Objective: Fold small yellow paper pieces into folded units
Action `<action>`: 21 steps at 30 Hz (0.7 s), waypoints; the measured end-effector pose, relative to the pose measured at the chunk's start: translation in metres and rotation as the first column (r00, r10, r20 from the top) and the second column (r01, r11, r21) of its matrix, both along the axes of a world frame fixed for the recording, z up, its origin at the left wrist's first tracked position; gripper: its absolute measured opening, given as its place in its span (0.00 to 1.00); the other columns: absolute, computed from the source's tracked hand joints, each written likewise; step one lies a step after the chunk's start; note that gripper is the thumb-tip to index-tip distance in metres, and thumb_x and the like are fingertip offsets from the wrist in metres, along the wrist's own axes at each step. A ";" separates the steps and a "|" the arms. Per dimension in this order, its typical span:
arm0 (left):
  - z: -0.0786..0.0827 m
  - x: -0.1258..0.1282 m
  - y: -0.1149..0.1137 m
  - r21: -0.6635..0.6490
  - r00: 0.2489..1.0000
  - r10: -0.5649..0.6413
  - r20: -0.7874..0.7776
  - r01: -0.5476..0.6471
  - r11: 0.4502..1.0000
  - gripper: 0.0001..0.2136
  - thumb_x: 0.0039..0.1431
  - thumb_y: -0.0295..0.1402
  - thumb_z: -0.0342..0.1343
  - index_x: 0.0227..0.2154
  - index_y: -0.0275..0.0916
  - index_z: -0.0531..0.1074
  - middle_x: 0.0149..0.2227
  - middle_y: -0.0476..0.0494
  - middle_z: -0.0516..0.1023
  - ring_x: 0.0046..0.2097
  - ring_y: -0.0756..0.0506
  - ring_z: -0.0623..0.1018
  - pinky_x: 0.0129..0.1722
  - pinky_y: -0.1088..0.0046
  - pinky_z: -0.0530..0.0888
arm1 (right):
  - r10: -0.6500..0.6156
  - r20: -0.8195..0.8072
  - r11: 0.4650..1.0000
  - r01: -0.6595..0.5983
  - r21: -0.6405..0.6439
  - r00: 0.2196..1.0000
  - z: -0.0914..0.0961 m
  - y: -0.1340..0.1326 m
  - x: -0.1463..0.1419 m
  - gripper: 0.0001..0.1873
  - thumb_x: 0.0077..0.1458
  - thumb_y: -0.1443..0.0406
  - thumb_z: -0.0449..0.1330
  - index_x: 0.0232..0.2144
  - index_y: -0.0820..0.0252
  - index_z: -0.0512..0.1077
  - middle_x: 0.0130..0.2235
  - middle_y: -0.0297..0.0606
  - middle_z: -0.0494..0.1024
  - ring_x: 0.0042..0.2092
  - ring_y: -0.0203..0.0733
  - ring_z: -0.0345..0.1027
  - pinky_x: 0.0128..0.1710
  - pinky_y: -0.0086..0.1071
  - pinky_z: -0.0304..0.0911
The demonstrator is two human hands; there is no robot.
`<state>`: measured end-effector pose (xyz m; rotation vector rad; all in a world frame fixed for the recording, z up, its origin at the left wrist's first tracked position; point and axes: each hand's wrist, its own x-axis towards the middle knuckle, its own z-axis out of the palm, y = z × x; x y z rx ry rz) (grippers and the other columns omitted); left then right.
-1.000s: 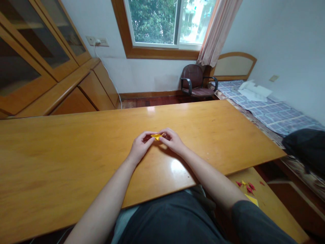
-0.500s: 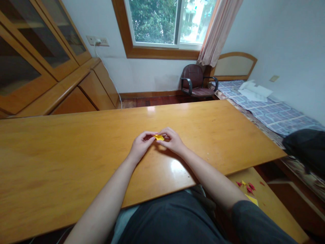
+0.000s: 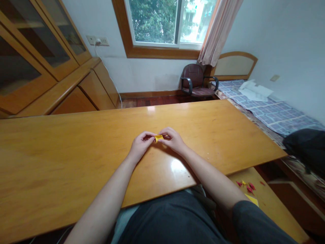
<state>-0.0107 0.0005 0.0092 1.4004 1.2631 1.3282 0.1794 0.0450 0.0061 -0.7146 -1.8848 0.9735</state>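
Observation:
A small piece of folded yellow paper (image 3: 159,137) is pinched between my two hands, just above the wooden table (image 3: 76,152). My left hand (image 3: 141,145) grips its left end between thumb and fingertips. On the other side, my right hand (image 3: 173,139) pinches the right end, with the thumb below and the fingers curled over the top. The paper's finer folds are too small to make out, and its ends are partly covered by my fingertips.
On a lower wooden surface (image 3: 276,206) at the right lie several small red folded paper pieces (image 3: 250,189), a small yellow one (image 3: 244,182) and a yellow sheet (image 3: 252,200). A brown armchair (image 3: 194,81) stands beyond the table. A black bag (image 3: 306,149) rests on the bed (image 3: 276,112).
My fingers have shifted slightly on the yellow paper, and the right fingertips have moved a little away from the left. The paper's visible shape has changed slightly.

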 end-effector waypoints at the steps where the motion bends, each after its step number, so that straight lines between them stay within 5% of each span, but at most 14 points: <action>1: 0.001 0.000 0.000 -0.003 1.000 0.003 0.000 -0.003 1.000 0.11 0.51 0.39 0.62 0.33 0.37 0.75 0.33 0.44 0.80 0.37 0.46 0.78 0.42 0.68 0.75 | -0.001 -0.014 1.000 0.001 -0.028 1.000 -0.001 0.000 0.000 0.12 0.51 0.61 0.67 0.38 0.56 0.75 0.39 0.37 0.74 0.39 0.38 0.69 0.38 0.31 0.68; 11: 0.000 -0.001 0.001 -0.025 1.000 0.011 -0.017 -0.012 1.000 0.11 0.51 0.39 0.62 0.32 0.37 0.75 0.30 0.46 0.79 0.34 0.46 0.78 0.40 0.69 0.75 | 0.019 -0.055 0.990 -0.026 -0.137 0.998 -0.002 0.000 -0.002 0.13 0.49 0.61 0.68 0.39 0.56 0.76 0.41 0.36 0.72 0.40 0.37 0.69 0.40 0.31 0.68; 21: -0.001 0.000 0.000 -0.018 0.991 0.046 -0.127 -0.049 0.999 0.09 0.52 0.37 0.59 0.32 0.37 0.75 0.31 0.46 0.80 0.34 0.47 0.79 0.39 0.71 0.76 | 0.025 0.060 0.997 -0.029 0.067 0.998 0.004 0.001 0.003 0.06 0.57 0.67 0.62 0.38 0.58 0.76 0.40 0.39 0.74 0.44 0.39 0.69 0.44 0.34 0.67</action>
